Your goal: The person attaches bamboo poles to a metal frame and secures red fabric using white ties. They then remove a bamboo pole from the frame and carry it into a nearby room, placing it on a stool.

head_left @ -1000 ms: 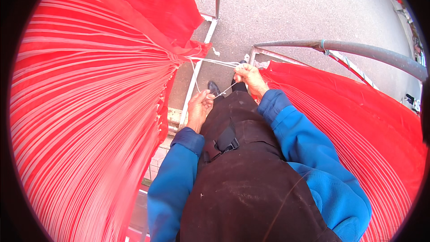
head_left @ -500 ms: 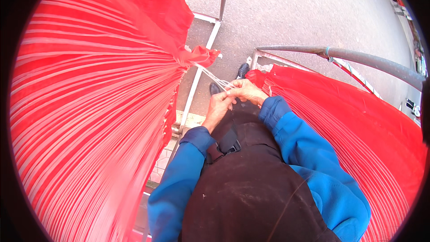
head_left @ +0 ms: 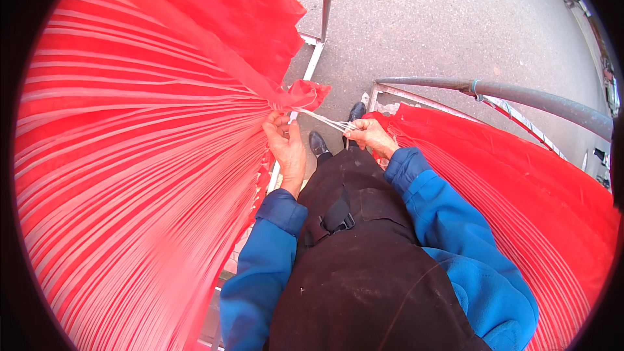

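I see the right hand (head_left: 374,137) pinching white cords (head_left: 323,119), strung leftward to pleated red cloth (head_left: 162,136). Left hand (head_left: 286,148) at the cloth's gathered edge; hold, can't tell. Beyond the grip, grey pavement (head_left: 442,19); rightward, metal pipe (head_left: 543,99).

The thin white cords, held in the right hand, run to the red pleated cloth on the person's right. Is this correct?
Wrong side: in the head view, the thin white cords, held in the right hand, run to the red pleated cloth on the left.
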